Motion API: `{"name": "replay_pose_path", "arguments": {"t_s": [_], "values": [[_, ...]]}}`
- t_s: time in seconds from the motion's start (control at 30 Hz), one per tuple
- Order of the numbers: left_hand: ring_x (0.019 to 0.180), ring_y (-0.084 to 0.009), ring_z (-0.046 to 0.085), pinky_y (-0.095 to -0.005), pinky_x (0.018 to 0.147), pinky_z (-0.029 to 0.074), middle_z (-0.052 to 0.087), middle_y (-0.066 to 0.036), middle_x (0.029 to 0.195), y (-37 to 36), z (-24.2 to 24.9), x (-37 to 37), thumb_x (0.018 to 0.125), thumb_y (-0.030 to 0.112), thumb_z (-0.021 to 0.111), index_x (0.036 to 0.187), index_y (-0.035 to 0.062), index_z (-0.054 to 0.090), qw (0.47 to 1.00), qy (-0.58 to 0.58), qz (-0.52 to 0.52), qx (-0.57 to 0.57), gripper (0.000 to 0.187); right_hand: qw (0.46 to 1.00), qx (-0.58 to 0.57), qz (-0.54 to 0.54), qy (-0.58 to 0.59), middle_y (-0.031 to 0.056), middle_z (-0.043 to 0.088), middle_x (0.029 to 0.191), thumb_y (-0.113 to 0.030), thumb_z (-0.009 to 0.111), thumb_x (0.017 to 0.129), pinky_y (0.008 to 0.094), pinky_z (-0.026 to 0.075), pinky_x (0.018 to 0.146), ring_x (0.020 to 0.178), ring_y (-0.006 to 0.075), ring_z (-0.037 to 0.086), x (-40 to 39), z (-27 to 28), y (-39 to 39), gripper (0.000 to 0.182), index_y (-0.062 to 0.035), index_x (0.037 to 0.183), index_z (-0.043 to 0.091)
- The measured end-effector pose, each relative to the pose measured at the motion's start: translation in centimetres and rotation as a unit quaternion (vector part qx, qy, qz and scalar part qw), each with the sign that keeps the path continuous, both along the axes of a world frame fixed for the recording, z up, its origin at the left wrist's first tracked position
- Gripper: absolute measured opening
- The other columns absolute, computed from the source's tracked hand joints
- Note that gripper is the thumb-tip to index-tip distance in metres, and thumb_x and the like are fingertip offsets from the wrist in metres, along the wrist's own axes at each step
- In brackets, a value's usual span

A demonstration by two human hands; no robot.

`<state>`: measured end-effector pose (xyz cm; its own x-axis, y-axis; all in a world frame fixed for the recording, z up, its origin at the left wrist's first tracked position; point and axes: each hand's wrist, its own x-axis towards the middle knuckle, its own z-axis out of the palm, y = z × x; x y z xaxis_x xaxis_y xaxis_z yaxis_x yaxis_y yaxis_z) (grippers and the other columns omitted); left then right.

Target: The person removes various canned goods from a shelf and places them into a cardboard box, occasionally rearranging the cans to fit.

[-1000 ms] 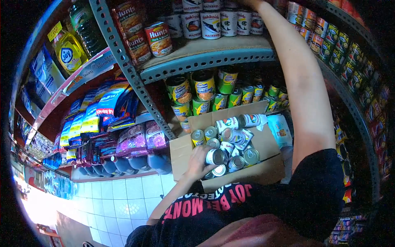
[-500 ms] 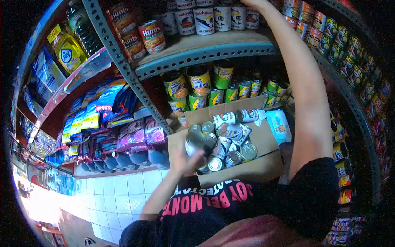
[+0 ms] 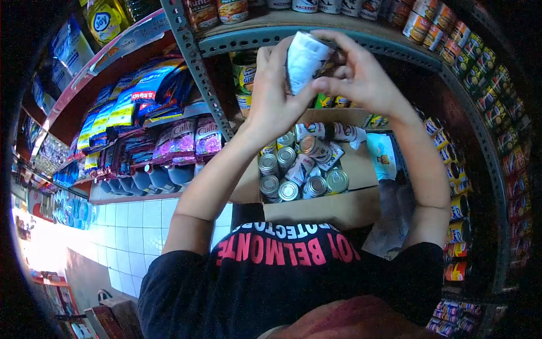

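My left hand (image 3: 275,93) is wrapped round a white-labelled tin can (image 3: 306,59), held tilted above the box. From the other side, my right hand (image 3: 361,76) grips the same can with curled fingers and thumb. Its label print is too bright to read. Below stands an open cardboard box (image 3: 322,214) with several cans inside, some upright and some on their sides. One of these is a white mackerel can (image 3: 299,168) lying at a slant.
Above the box runs a metal shelf edge (image 3: 322,35) with cans on it. Detergent packets (image 3: 132,104) fill the left shelf, beside a slotted upright post (image 3: 197,68). Stacked cans (image 3: 480,73) line the right side. A pale blue packet (image 3: 384,158) lies beside the box.
My left hand has risen from the box with a can. My right hand has come down from the upper shelf and now grips that can too. The view has tilted lower.
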<state>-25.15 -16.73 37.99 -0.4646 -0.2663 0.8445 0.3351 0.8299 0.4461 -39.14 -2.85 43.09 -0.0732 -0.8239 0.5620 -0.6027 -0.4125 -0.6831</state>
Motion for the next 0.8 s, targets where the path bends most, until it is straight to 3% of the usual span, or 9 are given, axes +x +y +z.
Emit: {"name": "replay_pose_path", "arguments": {"t_s": [0.07,0.13,0.23,0.33,0.4,0.53,0.6,0.7,0.8], "values": [[0.108,-0.0338,0.056,-0.0414,0.089,0.052,0.049,-0.021,0.118,0.1,0.0,-0.9,0.078,0.016,0.082,0.142,0.0012,0.047,0.997,0.029,0.041,-0.057,0.074,0.998,0.020,-0.064,-0.005,0.0076,0.063,0.121,-0.027,0.088,0.083,0.0329,0.056,0.084,0.104,0.0153,0.064,0.3,-0.8,0.1,0.074,-0.0052,0.141,0.047],[0.104,-0.0282,0.060,-0.0383,0.088,0.054,0.051,-0.018,0.118,0.7,-0.2,-1.7,0.076,0.012,0.083,0.138,-0.0003,0.047,0.992,0.050,-0.049,0.100,0.073,0.994,-0.097,-0.036,-0.037,0.0076,0.063,0.122,-0.024,0.088,0.083,0.0346,0.056,0.087,0.104,0.0153,0.064,-0.7,-1.5,-1.0,0.071,-0.0060,0.140,0.048],[0.098,-0.0177,0.063,-0.0296,0.083,0.057,0.057,-0.012,0.114,0.9,-0.1,-1.5,0.081,0.018,0.088,0.123,-0.0011,0.047,0.952,0.033,-0.163,0.258,0.062,0.980,-0.036,0.000,-0.195,0.0106,0.066,0.122,-0.016,0.086,0.084,0.0318,0.053,0.096,0.112,0.0160,0.063,-0.5,-0.2,0.6,0.068,-0.0074,0.140,0.048],[0.088,-0.0139,0.065,-0.0264,0.076,0.058,0.063,-0.009,0.104,1.1,0.3,-1.0,0.094,0.026,0.077,0.122,-0.0013,0.049,0.855,0.019,-0.308,0.417,0.048,0.981,-0.033,-0.014,-0.191,0.0102,0.067,0.122,-0.012,0.087,0.082,0.0313,0.053,0.097,0.115,0.0160,0.062,-1.3,-0.3,0.6,0.074,-0.0085,0.144,0.047],[0.082,-0.0110,0.065,-0.0247,0.071,0.056,0.064,-0.006,0.097,0.9,0.4,-0.9,0.099,0.027,0.072,0.119,-0.0014,0.054,0.854,0.035,-0.304,0.421,0.039,0.986,-0.042,-0.012,-0.163,0.0128,0.063,0.129,-0.011,0.088,0.081,0.0313,0.053,0.097,0.115,0.0163,0.062,-1.8,-0.7,0.5,0.080,-0.0113,0.148,0.045],[0.077,-0.0041,0.060,-0.0218,0.064,0.048,0.064,-0.003,0.085,0.7,1.4,-0.9,0.098,0.024,0.073,0.111,-0.0011,0.060,0.944,0.066,-0.188,0.263,0.031,0.962,-0.150,-0.156,0.168,0.0136,0.057,0.139,-0.013,0.090,0.069,0.0410,0.050,0.099,0.121,0.0269,0.060,-1.1,-0.2,0.8,0.086,-0.0113,0.145,0.049],[0.080,-0.0116,0.065,-0.0290,0.069,0.052,0.067,-0.007,0.090,-0.2,1.7,-1.7,0.093,0.022,0.077,0.110,-0.0021,0.060,0.983,0.077,-0.114,0.126,0.034,0.879,-0.146,-0.217,0.400,0.0174,0.060,0.132,-0.011,0.084,0.067,0.0432,0.051,0.093,0.120,0.0374,0.058,-0.1,0.6,1.6,0.076,-0.0103,0.137,0.055],[0.088,-0.0287,0.068,-0.0383,0.079,0.054,0.066,-0.016,0.095,0.4,3.6,-2.5,0.086,0.023,0.082,0.112,-0.0022,0.060,0.994,0.099,-0.033,-0.017,0.043,0.884,-0.135,-0.257,0.365,0.0181,0.063,0.122,-0.006,0.079,0.065,0.0483,0.049,0.096,0.115,0.0400,0.061,1.5,0.4,1.4,0.071,-0.0035,0.132,0.055],[0.090,-0.0264,0.064,-0.0376,0.079,0.052,0.063,-0.018,0.110,-0.2,6.2,-3.9,0.090,0.022,0.077,0.124,-0.0030,0.053,0.978,0.190,-0.046,-0.068,0.049,0.820,-0.251,-0.295,0.420,0.0208,0.064,0.119,0.001,0.070,0.064,0.0477,0.050,0.098,0.113,0.0423,0.061,-0.7,3.1,1.4,0.072,-0.0025,0.134,0.053]]}}
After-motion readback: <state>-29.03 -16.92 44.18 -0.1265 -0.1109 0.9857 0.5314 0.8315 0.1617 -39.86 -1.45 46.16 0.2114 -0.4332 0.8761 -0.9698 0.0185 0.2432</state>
